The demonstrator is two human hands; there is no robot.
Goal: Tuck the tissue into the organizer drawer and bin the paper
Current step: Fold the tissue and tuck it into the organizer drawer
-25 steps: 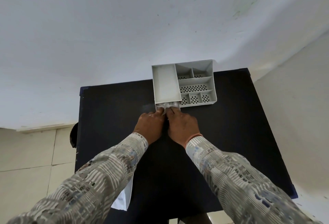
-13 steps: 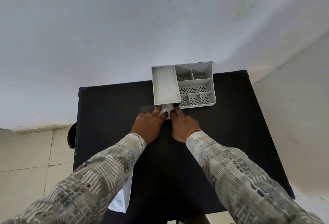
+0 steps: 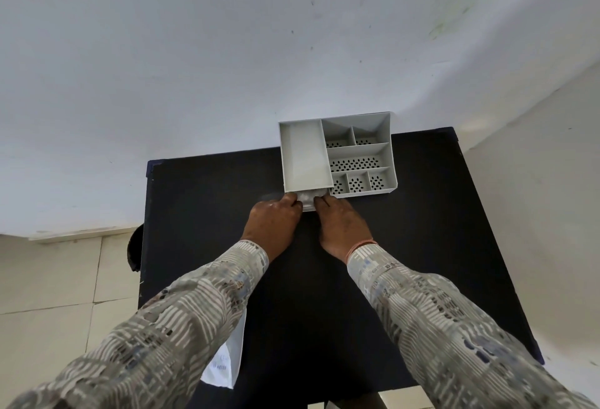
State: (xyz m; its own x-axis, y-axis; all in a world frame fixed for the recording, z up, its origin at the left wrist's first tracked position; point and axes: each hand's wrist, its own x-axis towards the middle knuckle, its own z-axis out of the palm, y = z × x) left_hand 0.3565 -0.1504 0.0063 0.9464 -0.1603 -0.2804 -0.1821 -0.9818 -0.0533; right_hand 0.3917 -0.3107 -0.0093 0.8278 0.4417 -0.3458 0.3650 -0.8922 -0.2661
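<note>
A grey plastic organizer [image 3: 357, 149] stands at the table's far edge, against the wall. Its small drawer [image 3: 308, 207] sticks out a little from the front, below the long left compartment. A crumpled white tissue [image 3: 307, 196] lies inside the drawer. My left hand [image 3: 272, 226] has its fingertips on the drawer's left front corner. My right hand [image 3: 341, 226] touches the drawer's right front corner with its fingertips. A white sheet of paper [image 3: 227, 363] lies at the table's near left edge, partly hidden under my left sleeve.
The black table [image 3: 422, 246] fills the middle of the view, with the white wall behind it. A dark round object [image 3: 134, 248] shows beside the table's left edge, above the tiled floor [image 3: 48, 278]. The organizer's right compartments have perforated bottoms.
The tissue stuck out over the drawer's front half a second ago and now lies inside the drawer. Both hands stay at the drawer front, hardly moved.
</note>
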